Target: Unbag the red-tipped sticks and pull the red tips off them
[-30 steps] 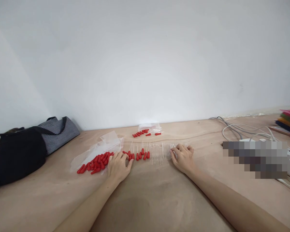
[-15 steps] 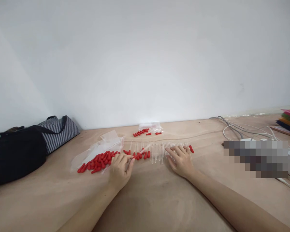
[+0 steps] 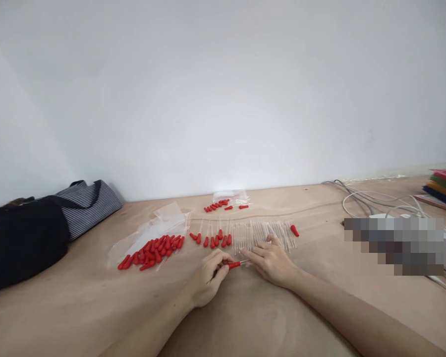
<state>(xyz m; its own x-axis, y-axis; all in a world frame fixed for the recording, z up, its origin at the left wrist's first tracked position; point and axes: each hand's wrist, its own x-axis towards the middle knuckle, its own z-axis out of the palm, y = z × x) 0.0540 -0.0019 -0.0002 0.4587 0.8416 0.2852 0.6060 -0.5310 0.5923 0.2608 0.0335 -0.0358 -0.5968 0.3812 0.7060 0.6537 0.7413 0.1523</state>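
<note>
My left hand (image 3: 210, 277) pinches a red rubber dropper bulb (image 3: 234, 265) between thumb and fingers. A clear glass dropper tube (image 3: 244, 262) runs from the bulb's right end to my right hand (image 3: 273, 262), whose fingers close on it. The thumb of that hand is mostly hidden. Just behind the hands lies a row of clear glass tubes (image 3: 241, 235), side by side. Left of the row are several droppers with red bulbs (image 3: 212, 242) on their near ends. Farther left, loose red bulbs (image 3: 158, 249) are heaped on a clear plastic bag (image 3: 128, 243).
More red bulbs (image 3: 216, 205) and a small plastic bag (image 3: 230, 195) lie near the wall. A lone red bulb (image 3: 294, 230) sits right of the tube row. Bags (image 3: 26, 238) stand at left; cables (image 3: 357, 198), a blurred-out patch and coloured stacked items (image 3: 444, 186) are at right.
My left hand has moved right and nearer to me, away from the bulb heap. My right hand has shifted slightly nearer from the tube row. Bulb and tube now meet between the hands.
</note>
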